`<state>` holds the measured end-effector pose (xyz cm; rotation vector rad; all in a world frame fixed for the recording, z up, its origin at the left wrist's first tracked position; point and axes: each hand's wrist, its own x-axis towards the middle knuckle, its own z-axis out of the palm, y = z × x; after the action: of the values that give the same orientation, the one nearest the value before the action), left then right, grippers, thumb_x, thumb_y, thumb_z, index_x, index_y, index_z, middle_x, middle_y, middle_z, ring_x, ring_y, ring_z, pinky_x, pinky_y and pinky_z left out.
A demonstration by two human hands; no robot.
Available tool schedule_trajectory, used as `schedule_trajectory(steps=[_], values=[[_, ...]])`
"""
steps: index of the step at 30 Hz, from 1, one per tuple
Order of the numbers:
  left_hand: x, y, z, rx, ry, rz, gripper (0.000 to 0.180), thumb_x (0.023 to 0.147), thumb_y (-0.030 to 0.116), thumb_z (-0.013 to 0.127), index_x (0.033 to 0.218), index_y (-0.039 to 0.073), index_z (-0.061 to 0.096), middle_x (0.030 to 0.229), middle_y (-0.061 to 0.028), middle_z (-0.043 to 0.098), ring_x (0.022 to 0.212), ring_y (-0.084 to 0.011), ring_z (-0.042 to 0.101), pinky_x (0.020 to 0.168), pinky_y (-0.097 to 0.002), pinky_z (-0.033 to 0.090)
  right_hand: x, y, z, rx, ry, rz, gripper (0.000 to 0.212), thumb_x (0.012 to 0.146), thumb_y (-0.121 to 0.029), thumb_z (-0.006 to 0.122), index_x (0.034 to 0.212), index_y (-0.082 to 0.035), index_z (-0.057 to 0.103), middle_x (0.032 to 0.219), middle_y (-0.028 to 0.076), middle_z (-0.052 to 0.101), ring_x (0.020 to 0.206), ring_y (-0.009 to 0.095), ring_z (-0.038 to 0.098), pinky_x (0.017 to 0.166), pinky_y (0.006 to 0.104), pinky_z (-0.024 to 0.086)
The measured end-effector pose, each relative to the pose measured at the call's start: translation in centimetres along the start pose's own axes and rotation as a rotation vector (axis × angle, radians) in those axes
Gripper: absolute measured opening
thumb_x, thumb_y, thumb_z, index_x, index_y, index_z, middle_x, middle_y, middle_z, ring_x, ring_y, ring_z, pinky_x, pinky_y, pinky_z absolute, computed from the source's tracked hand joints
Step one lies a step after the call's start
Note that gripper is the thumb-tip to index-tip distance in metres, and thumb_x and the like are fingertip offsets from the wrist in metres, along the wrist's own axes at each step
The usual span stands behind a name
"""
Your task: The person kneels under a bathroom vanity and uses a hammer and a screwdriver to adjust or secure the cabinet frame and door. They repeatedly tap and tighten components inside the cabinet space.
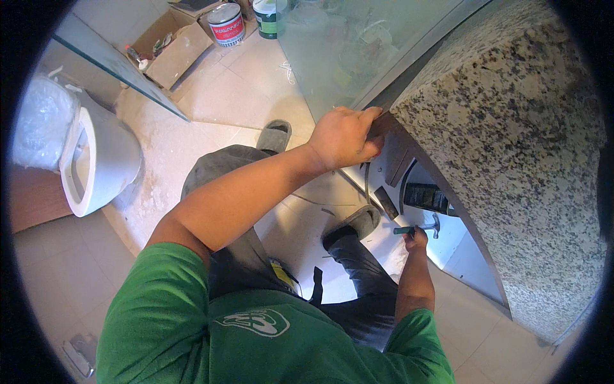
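Hammer (436,226) is by the open cabinet below the granite surface (499,121), its handle clasped in the right hand's (416,239) grip. Left hand's (347,136) grip pinches the brown board's (401,132) edge.

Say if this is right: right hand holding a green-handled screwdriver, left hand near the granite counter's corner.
The tool is wrong: the head view shows the right hand holding a green-handled hammer. The left hand is near the corner of the granite counter.

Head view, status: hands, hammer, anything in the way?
Right hand holds green-handled hammer. Left hand at corner of granite slab. Black object near hammer, possibly in the way.
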<state>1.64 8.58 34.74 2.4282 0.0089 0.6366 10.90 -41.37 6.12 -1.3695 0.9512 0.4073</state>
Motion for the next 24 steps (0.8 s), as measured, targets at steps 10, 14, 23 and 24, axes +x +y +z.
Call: schedule_trajectory(steps=[10, 14, 23, 24], values=[[0.2, 0.3, -1.6, -0.066, 0.243, 0.129, 0.037, 0.071, 0.035, 0.08, 0.072, 0.005, 0.058, 0.065, -0.0165, 0.059, 0.066, -0.0389, 0.061, 0.06, -0.0464, 0.048, -8.0, 2.7, 5.1, -1.007, 0.202, -0.962, 0.016, 0.078, -0.009, 0.057, 0.088, 0.001, 0.065, 0.079, 0.021, 0.067, 0.077, 0.04, 0.065, 0.074, 0.0477, 0.051], [0.7, 1.0, -1.2, -0.009, 0.27, 0.142, 0.036, 0.069, 0.033, 0.082, 0.074, 0.005, 0.06, 0.066, -0.0161, 0.06, 0.064, -0.0378, 0.061, 0.058, -0.0451, 0.049, -10.8, 5.0, 8.9, -1.335, -0.006, -1.22, 0.038, 0.078, -0.014, 0.067, 0.114, -0.003, 0.062, 0.12, 0.022, 0.058, 0.108, 0.04, 0.056, 0.09, 0.0444, 0.049], [-0.1, -0.1, 0.5, 0.036, 0.174, 0.073, 0.039, 0.066, 0.027, 0.079, 0.082, 0.003, 0.053, 0.068, -0.0181, 0.061, 0.064, -0.0395, 0.061, 0.063, -0.0475, 0.05, -11.2, 5.1, 12.1, -1.713, 0.052, -0.867, 0.066, 0.076, -0.016, 0.072, 0.137, -0.006, 0.049, 0.136, 0.015, 0.049, 0.121, 0.036, 0.05, 0.098, 0.0459, 0.05], [-0.1, -0.1, 0.8, 0.033, 0.169, 0.068, 0.039, 0.066, 0.027, 0.079, 0.083, 0.003, 0.052, 0.068, -0.0183, 0.061, 0.064, -0.0399, 0.061, 0.063, -0.0474, 0.05, -11.1, 5.1, 12.1, -1.709, 0.077, -0.88, 0.065, 0.076, -0.016, 0.071, 0.136, -0.006, 0.049, 0.136, 0.015, 0.049, 0.122, 0.036, 0.049, 0.097, 0.0461, 0.05]])
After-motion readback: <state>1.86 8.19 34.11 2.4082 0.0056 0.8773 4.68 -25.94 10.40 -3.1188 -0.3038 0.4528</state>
